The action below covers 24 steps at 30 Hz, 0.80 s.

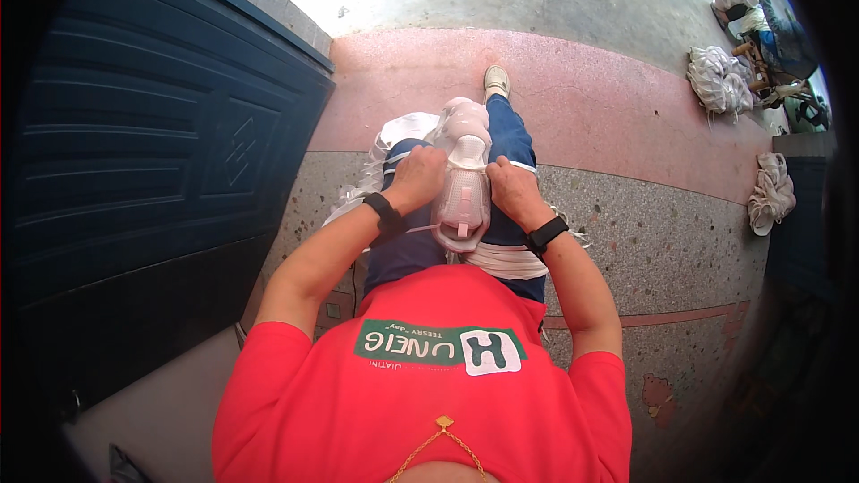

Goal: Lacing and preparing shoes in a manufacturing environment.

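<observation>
A pale pink and white sneaker point(462, 197) lies lengthwise across my lap, between my two hands. Its rounded front points away from me, and a pink pull tab shows at the end nearest my body. My left hand point(419, 179) is closed at the shoe's left side, pinching a white lace. At the right side, my right hand point(515, 190) is also closed, with a white lace end point(523, 165) sticking out past its fingers. The fingertips are partly hidden. A bundle of white laces point(409, 129) rests by my left knee.
More white strands point(506, 261) lie over my right thigh. A dark blue panelled door point(152, 125) stands close on my left. To the far right are heaped white bundles point(718, 80), another pale bundle point(771, 193), and another person point(787, 45).
</observation>
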Each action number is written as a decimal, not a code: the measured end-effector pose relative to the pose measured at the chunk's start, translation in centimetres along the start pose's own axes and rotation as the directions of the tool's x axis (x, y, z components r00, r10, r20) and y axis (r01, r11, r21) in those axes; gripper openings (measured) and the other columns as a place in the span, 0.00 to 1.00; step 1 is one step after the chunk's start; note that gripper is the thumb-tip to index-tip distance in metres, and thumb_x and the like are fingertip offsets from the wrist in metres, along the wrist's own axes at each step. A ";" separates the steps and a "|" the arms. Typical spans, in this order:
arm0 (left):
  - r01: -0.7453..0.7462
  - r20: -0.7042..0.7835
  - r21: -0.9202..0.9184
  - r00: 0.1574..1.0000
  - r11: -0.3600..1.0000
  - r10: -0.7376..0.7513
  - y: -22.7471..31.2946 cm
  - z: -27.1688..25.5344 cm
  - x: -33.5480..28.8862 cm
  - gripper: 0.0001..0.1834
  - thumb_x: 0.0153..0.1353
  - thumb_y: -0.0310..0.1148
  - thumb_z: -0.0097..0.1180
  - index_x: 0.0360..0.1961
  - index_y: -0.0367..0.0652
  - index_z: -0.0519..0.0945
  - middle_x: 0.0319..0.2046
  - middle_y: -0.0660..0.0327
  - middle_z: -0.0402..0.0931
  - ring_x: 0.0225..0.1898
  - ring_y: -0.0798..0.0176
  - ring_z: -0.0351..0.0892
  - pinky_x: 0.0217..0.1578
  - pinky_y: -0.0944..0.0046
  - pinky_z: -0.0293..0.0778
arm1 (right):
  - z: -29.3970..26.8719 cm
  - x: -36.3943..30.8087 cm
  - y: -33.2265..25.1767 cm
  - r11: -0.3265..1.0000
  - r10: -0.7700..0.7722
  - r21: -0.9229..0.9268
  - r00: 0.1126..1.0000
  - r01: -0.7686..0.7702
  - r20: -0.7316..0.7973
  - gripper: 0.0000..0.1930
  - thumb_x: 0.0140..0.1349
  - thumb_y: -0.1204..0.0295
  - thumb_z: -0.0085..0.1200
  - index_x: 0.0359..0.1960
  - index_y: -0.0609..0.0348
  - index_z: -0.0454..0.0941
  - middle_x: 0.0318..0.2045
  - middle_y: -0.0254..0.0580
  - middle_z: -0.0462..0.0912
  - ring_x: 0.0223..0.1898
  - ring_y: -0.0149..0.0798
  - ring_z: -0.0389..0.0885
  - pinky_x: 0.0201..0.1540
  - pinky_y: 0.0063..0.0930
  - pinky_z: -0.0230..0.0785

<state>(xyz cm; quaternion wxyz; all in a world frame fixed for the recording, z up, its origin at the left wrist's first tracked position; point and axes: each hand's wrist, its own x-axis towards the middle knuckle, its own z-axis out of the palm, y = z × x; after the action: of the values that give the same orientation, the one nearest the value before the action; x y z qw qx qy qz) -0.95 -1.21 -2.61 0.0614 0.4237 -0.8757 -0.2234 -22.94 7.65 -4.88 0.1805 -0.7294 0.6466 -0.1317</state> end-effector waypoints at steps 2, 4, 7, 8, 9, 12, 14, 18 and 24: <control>-0.021 -0.003 0.002 1.000 1.000 0.021 0.2 0.1 0.2 0.10 0.66 0.32 0.51 0.34 0.37 0.81 0.35 0.46 0.80 0.42 0.40 0.78 0.44 0.44 0.75 | -0.1 0.3 0.1 0.999 -0.041 -0.015 0.999 0.042 0.022 0.06 0.62 0.74 0.50 0.37 0.61 0.79 0.36 0.52 0.80 0.36 0.55 0.85 0.37 0.48 0.78; -0.031 0.006 0.012 0.999 0.999 0.031 0.4 0.1 0.4 0.10 0.65 0.31 0.51 0.33 0.37 0.81 0.35 0.46 0.80 0.41 0.41 0.79 0.43 0.43 0.75 | 0.2 0.6 -0.1 0.997 -0.065 -0.041 0.998 0.066 0.019 0.06 0.62 0.74 0.50 0.36 0.61 0.78 0.36 0.51 0.80 0.36 0.54 0.86 0.35 0.48 0.78; -0.041 0.022 0.072 0.999 0.997 0.039 0.6 0.0 0.5 0.09 0.64 0.31 0.52 0.32 0.39 0.81 0.33 0.48 0.80 0.41 0.42 0.79 0.41 0.43 0.74 | 0.2 0.7 -0.2 0.994 -0.086 -0.067 0.996 0.087 0.022 0.06 0.62 0.75 0.50 0.36 0.60 0.79 0.35 0.50 0.80 0.35 0.53 0.86 0.35 0.48 0.77; -0.049 0.015 0.113 0.999 0.992 0.048 0.7 0.1 0.4 0.08 0.64 0.31 0.52 0.32 0.40 0.81 0.33 0.49 0.81 0.41 0.43 0.79 0.40 0.43 0.73 | 0.2 0.8 -0.3 0.995 -0.084 -0.060 0.996 0.085 0.014 0.06 0.62 0.74 0.50 0.36 0.59 0.80 0.34 0.49 0.81 0.35 0.53 0.86 0.36 0.48 0.77; -0.058 0.010 0.155 0.998 0.986 0.057 0.8 0.2 0.3 0.08 0.64 0.31 0.52 0.31 0.41 0.81 0.32 0.50 0.81 0.41 0.44 0.79 0.39 0.43 0.73 | 0.1 0.8 -0.4 0.995 -0.083 -0.055 0.997 0.083 0.006 0.06 0.62 0.74 0.51 0.36 0.58 0.80 0.34 0.49 0.81 0.35 0.53 0.86 0.36 0.48 0.77; -0.122 0.003 0.182 0.992 0.976 0.123 1.2 0.3 0.5 0.07 0.62 0.34 0.57 0.32 0.43 0.82 0.31 0.52 0.81 0.40 0.46 0.79 0.39 0.46 0.71 | 0.5 0.6 -0.1 1.000 -0.001 0.022 0.997 0.003 -0.080 0.06 0.62 0.70 0.54 0.36 0.56 0.82 0.33 0.47 0.82 0.37 0.53 0.85 0.39 0.47 0.76; -0.082 -0.064 0.138 0.994 0.987 0.091 1.0 0.5 0.4 0.08 0.61 0.36 0.60 0.33 0.43 0.83 0.32 0.54 0.82 0.38 0.48 0.79 0.41 0.47 0.70 | 0.5 0.6 -0.4 0.996 0.067 0.065 0.986 -0.058 -0.152 0.07 0.63 0.67 0.56 0.36 0.54 0.83 0.34 0.45 0.82 0.40 0.51 0.84 0.41 0.46 0.75; -0.074 -0.078 0.205 0.993 0.976 0.092 2.0 0.1 -0.4 0.11 0.59 0.40 0.64 0.34 0.44 0.84 0.33 0.56 0.82 0.40 0.50 0.77 0.42 0.48 0.68 | 0.8 -0.4 -0.2 0.997 0.047 -0.047 0.981 -0.056 -0.186 0.10 0.63 0.61 0.60 0.37 0.54 0.84 0.35 0.42 0.83 0.45 0.49 0.80 0.45 0.46 0.71; -0.009 -0.026 0.228 1.000 0.974 0.015 2.6 0.0 -2.4 0.14 0.59 0.41 0.64 0.39 0.43 0.82 0.38 0.57 0.80 0.48 0.49 0.74 0.42 0.46 0.68 | -0.1 -0.9 -2.0 0.996 0.063 -0.066 0.997 -0.060 0.037 0.13 0.67 0.62 0.55 0.44 0.56 0.83 0.41 0.46 0.82 0.49 0.52 0.77 0.50 0.52 0.67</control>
<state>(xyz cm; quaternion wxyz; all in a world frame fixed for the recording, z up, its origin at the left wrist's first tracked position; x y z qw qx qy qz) -1.34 2.03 -1.21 0.0255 0.4258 -0.8971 -0.1153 -21.33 8.75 -3.90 0.1733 -0.7170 0.6691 -0.0907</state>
